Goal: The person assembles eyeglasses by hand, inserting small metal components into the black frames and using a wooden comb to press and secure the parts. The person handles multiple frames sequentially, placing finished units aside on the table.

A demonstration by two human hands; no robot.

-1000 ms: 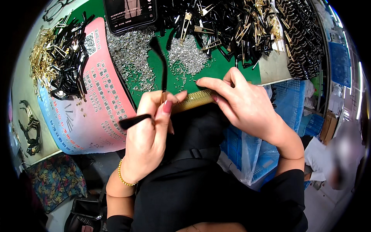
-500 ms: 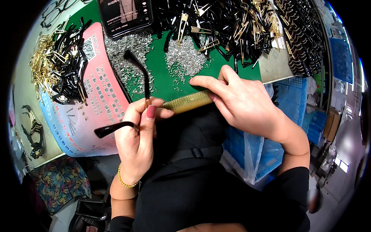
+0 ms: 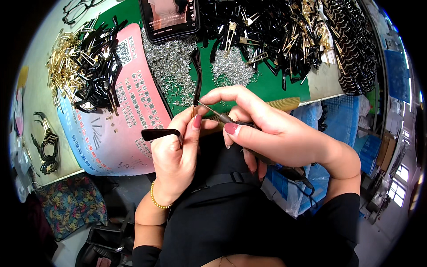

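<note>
My left hand [image 3: 175, 147] pinches black eyeglass temples: one temple [image 3: 197, 80] points up over the green mat, and another dark tip [image 3: 160, 134] sticks out to the left across my fingers. Wrapped in my right hand [image 3: 284, 129] is a powered screwdriver [image 3: 226, 118]. Its thin shaft reaches up and left to the temple's metal end between my left fingertips; whether it touches is too small to tell. The screwdriver's dark body [image 3: 291, 172] and cord come out below my right hand. Beyond my hands lie a pile of tiny silver screws [image 3: 233, 66] and a larger heap of silver pieces [image 3: 171, 62].
A phone [image 3: 169, 20] with a lit screen stands at the back. Black and gold temples are heaped at left [image 3: 95, 66] and right [image 3: 275, 35]. A pink-blue printed sheet [image 3: 147, 93] covers the left. Bundled temples [image 3: 46, 147] lie far left. A gold textured strip [image 3: 287, 104] edges the table.
My right hand, earlier without a tool near the screws and gold strip, now holds the screwdriver against or near the temple in my left hand. The whole view has shifted, moving the table rightward.
</note>
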